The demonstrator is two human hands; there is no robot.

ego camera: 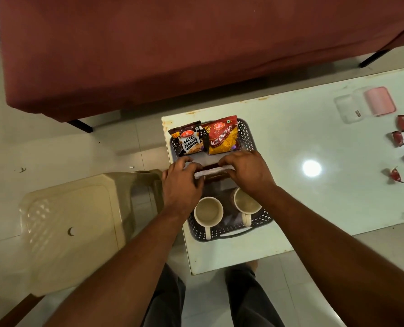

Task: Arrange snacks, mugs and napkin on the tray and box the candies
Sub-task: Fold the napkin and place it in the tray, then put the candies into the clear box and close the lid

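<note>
A dark perforated tray [245,135] lies at the table's left end. At its far end sit a salted peanuts packet [189,140] and a red-and-yellow aloo bhujia packet [223,136]. Two white mugs [208,212] [244,202] stand at its near end. Over the tray's middle, my left hand [181,182] and my right hand [245,171] both grip a white napkin [210,172] by its ends. Several red-wrapped candies [398,139] lie scattered at the table's right. Behind them stands a clear box [347,110] with a pink lid [380,101] beside it.
The pale glass table [314,142] has a bright light reflection on it. A beige plastic stool [73,223] stands close to the table's left edge. A maroon sofa [172,43] fills the far side. My legs show below the near table edge.
</note>
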